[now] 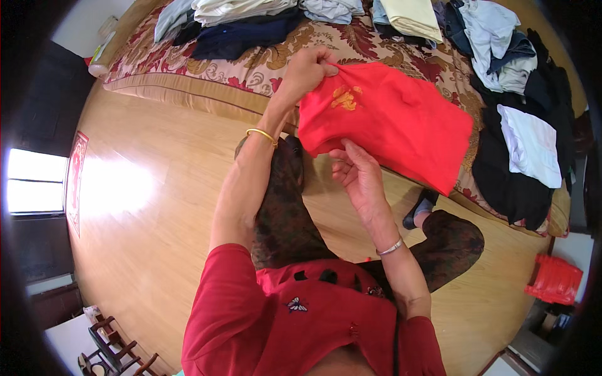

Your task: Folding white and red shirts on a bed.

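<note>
My left hand (308,73) pinches the upper left corner of a red garment (395,122) with a gold print near that corner. The cloth spreads to the right over the edge of a bed (240,77) with a patterned cover. Just under the garment's lower left edge is my right hand (360,176). Its thumb and fingers are apart with nothing between them, the thumb tip overlapping the cloth's edge. Whether it touches the fabric I cannot tell.
Folded dark blue clothing (244,37), white clothing (244,10) and a pale yellow folded garment (411,19) lie along the bed. To the right are heaped clothes (494,42) and a white folded garment (531,145) on black clothing (508,174). A red plastic object (555,279) stands far right.
</note>
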Demonstrator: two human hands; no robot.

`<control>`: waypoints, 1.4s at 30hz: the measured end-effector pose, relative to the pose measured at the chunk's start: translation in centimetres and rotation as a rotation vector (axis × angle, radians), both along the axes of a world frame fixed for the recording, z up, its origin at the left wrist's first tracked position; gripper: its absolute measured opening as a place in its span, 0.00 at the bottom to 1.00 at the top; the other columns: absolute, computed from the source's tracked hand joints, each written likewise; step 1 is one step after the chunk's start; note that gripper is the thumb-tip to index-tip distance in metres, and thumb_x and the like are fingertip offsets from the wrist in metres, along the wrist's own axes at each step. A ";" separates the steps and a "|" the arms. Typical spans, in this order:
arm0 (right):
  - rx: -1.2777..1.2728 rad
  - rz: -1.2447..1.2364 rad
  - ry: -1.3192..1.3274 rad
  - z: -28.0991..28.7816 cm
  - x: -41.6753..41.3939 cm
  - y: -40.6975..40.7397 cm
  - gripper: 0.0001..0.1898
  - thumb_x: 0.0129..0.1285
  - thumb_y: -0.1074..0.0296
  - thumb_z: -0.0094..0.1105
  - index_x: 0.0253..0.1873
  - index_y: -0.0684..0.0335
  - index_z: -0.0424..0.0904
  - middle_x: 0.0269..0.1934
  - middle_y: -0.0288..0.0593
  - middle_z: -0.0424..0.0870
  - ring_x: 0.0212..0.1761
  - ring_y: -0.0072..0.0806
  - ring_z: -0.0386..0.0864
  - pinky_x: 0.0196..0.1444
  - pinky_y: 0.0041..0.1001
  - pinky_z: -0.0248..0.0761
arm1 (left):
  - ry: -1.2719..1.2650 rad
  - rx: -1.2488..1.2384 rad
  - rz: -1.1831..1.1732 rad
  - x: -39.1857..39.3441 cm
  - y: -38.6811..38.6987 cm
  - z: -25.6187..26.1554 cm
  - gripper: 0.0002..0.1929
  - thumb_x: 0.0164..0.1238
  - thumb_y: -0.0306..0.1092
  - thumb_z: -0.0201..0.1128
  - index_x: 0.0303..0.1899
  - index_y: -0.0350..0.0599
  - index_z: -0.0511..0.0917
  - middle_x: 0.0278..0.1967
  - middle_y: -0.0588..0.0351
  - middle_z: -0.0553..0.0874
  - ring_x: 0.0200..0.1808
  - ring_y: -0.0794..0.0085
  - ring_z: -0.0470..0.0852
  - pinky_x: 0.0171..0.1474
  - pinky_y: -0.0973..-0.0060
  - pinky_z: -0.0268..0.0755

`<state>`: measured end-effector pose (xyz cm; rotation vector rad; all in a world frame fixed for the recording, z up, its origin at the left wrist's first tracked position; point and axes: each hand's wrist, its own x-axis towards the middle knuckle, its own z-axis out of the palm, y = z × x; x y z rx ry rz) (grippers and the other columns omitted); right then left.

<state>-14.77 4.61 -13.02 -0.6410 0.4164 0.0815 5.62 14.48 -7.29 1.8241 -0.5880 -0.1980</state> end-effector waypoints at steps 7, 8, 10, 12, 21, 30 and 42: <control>-0.083 -0.099 0.015 0.5 -1.3 0.2 0.31 0.66 0.66 0.59 0.67 0.68 0.54 0.39 0.48 0.82 0.26 0.24 0.79 0.27 0.23 0.76 | -0.017 -0.159 -0.082 0.5 0.0 0.1 0.05 0.64 0.31 0.63 0.30 0.44 0.76 0.25 0.71 0.75 0.28 0.89 0.70 0.32 0.87 0.62; -0.082 -0.099 0.018 0.4 -1.4 0.2 0.31 0.66 0.66 0.59 0.67 0.68 0.54 0.39 0.48 0.82 0.26 0.24 0.79 0.27 0.23 0.76 | 0.051 -0.255 -0.125 0.4 -0.1 0.2 0.06 0.65 0.33 0.63 0.30 0.45 0.77 0.26 0.71 0.75 0.29 0.89 0.69 0.32 0.87 0.62; -0.108 -0.133 -0.020 0.6 -1.6 0.3 0.32 0.65 0.67 0.59 0.68 0.68 0.53 0.39 0.48 0.82 0.27 0.25 0.79 0.27 0.23 0.75 | 0.072 -0.210 -0.126 0.4 -0.2 0.4 0.05 0.65 0.32 0.63 0.31 0.45 0.77 0.26 0.71 0.75 0.29 0.89 0.70 0.33 0.88 0.62; -0.109 -0.155 -0.048 0.8 -1.5 0.5 0.31 0.65 0.67 0.59 0.68 0.68 0.53 0.39 0.48 0.82 0.26 0.25 0.79 0.27 0.23 0.75 | 0.087 -0.164 -0.125 0.3 -0.2 0.5 0.04 0.65 0.31 0.63 0.32 0.45 0.77 0.27 0.71 0.76 0.30 0.90 0.70 0.33 0.88 0.62; 0.055 -0.121 -0.052 -0.3 -1.3 0.9 0.32 0.66 0.67 0.58 0.70 0.64 0.52 0.37 0.45 0.81 0.26 0.25 0.77 0.27 0.23 0.73 | 0.254 -0.429 -0.240 0.4 0.4 0.9 0.04 0.67 0.31 0.61 0.39 0.43 0.77 0.32 0.68 0.80 0.32 0.88 0.77 0.38 0.89 0.69; 0.076 -0.126 -0.203 0.2 0.6 0.4 0.37 0.63 0.59 0.62 0.70 0.65 0.53 0.41 0.40 0.79 0.36 0.24 0.74 0.41 0.28 0.74 | 0.596 -0.550 -0.360 -0.9 -0.2 1.6 0.07 0.73 0.32 0.53 0.41 0.38 0.74 0.36 0.59 0.82 0.34 0.81 0.81 0.38 0.81 0.79; 0.346 0.053 -0.126 -0.8 1.7 1.2 0.42 0.57 0.40 0.63 0.65 0.70 0.60 0.62 0.59 0.66 0.66 0.44 0.64 0.66 0.45 0.61 | 1.164 -0.713 -0.316 -1.9 -0.2 0.7 0.16 0.71 0.41 0.56 0.45 0.33 0.77 0.39 0.45 0.85 0.36 0.60 0.87 0.42 0.62 0.83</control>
